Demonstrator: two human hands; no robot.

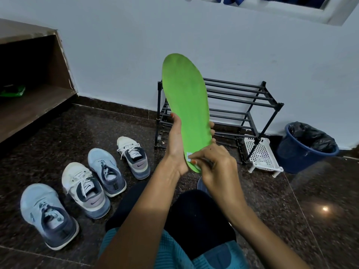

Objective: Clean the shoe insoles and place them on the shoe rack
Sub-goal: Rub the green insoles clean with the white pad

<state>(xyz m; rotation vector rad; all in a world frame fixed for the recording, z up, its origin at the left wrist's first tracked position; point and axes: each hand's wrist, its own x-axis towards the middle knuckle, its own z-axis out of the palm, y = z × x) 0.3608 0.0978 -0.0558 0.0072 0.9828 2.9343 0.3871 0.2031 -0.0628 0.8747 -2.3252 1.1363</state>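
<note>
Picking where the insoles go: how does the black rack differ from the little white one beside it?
The black rack is tall, with tiers of open bars; the white rack is low, with a perforated top. Both stand on the floor.

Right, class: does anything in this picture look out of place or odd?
On the floor the pairs are split: blue shoe, white shoe, second blue shoe, second white shoe, alternating in a row. Nothing looks spilled or broken.
</note>
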